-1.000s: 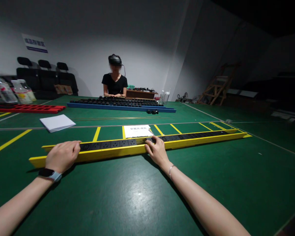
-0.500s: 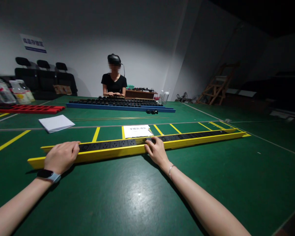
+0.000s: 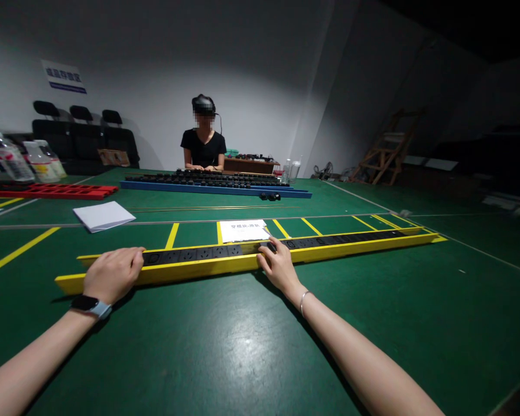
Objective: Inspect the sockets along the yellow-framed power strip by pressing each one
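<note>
Dim room, green worktop, grey wall behind. The yellow rail lies on it, from about 8 o'clock over to 3, with black sockets lined up in its channel. Left hand is curled over the rail at 8, right hand is at 5, thumb and fingers bunched narrow over a socket beside a gap. Can't tell if either's really gripping. My worry: an uneven push could cock a socket and jam it, or the rail could skid if the left hand's only resting there. Both hands hide what's right under them, and the sockets toward 3 blur into black. Label near centre is hard to read; the person at 10 has hands too small to make out.
</note>
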`<state>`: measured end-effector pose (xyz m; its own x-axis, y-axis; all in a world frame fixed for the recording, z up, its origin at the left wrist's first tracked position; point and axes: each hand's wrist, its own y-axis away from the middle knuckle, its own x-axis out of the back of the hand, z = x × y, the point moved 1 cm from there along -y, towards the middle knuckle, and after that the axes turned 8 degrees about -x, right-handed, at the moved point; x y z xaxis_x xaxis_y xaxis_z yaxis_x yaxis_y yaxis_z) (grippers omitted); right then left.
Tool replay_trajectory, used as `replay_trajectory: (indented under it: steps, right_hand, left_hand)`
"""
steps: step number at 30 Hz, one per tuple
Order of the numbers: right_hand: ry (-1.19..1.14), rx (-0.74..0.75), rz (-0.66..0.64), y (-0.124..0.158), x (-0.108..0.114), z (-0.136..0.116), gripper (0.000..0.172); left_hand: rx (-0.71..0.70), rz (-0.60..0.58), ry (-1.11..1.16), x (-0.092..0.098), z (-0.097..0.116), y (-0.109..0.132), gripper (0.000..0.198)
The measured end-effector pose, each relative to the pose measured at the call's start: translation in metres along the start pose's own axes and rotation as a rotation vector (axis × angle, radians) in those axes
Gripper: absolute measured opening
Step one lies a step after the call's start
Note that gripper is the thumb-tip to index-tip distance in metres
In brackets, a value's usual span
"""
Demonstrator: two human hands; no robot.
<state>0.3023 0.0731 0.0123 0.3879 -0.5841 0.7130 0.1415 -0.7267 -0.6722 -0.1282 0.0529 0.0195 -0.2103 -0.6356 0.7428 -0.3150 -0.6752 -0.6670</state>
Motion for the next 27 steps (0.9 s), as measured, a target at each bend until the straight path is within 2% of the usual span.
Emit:
replay_trajectory:
  steps: [9, 27]
  right_hand:
    - [-0.010, 0.000, 0.004, 0.0002, 0.0012, -0.0017, 0.027]
    - [-0.015, 0.012, 0.030, -0.0001, -0.0016, 0.0010, 0.027]
  left_hand:
    - [-0.067, -0.026, -0.211, 0.0010, 0.0027, -0.0014, 0.046]
    - [-0.099, -0.012, -0.251, -0.0010, 0.0008, -0.0002, 0.044]
